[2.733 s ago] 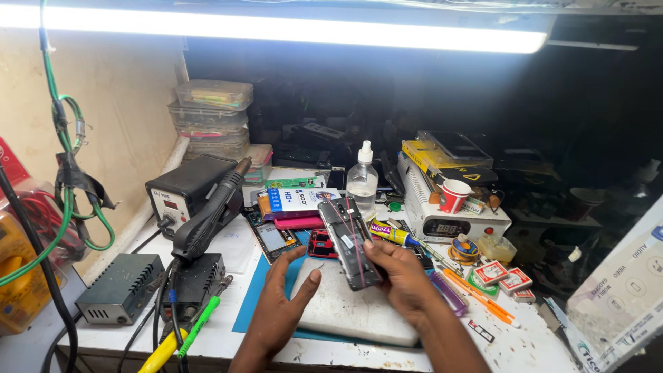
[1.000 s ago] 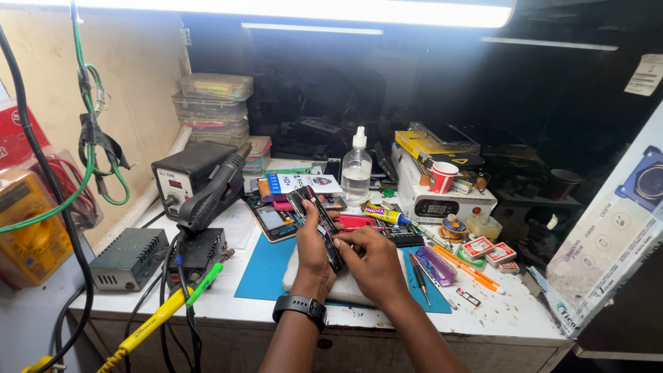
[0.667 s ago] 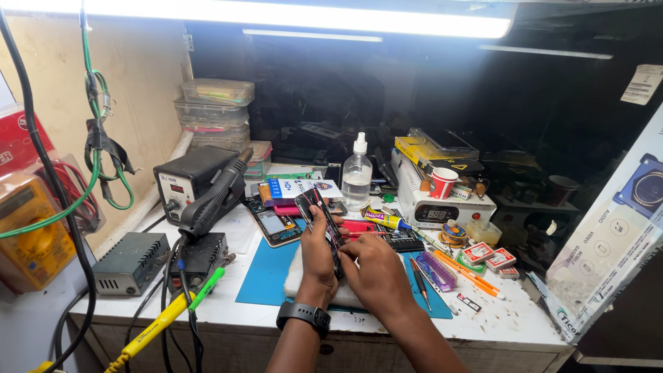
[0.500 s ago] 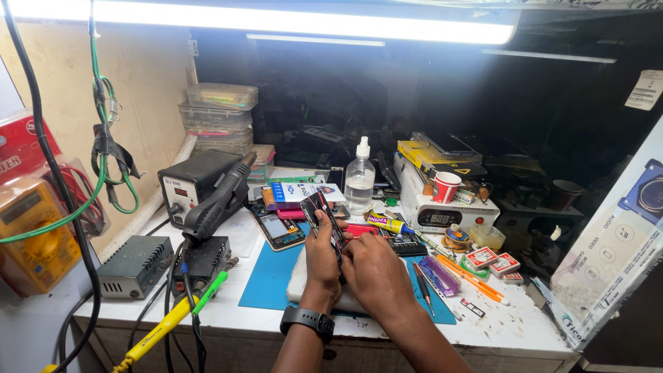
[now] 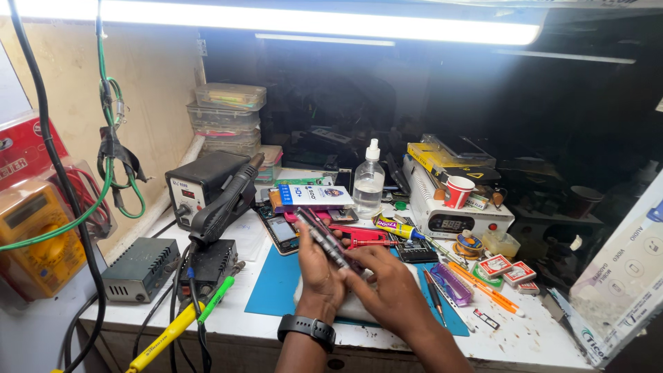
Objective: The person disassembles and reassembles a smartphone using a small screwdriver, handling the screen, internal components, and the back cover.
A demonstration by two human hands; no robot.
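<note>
Left hand point(image 5: 319, 271): fingers closed around the phone point(image 5: 323, 238), holding it from the left side; a black watch point(image 5: 308, 329) sits on the wrist
Right hand point(image 5: 387, 283): fingers curled onto the lower end of the phone, gripping it from the right
Phone: dark and thin, tilted, its top end pointing up and left; it is held up above the white pad point(image 5: 359, 311), between both hands
Mat point(image 5: 273, 287): blue, flat on the table, under the white pad
Second phone point(image 5: 282, 232): lies flat just behind the hands, screen up
Bottle point(image 5: 369, 181): clear, with a white top, standing upright behind the hands
Red cup point(image 5: 458, 192): sits on the white box point(image 5: 456, 217) to the right
Hot air tool point(image 5: 224, 204): black, resting in its stand on the left
Grey box point(image 5: 141, 269): near the left edge of the table
Yellow meter point(image 5: 31, 235): far left, with wires hanging by it
Small red and white packs point(image 5: 507, 269): lie on the right side of the table
</note>
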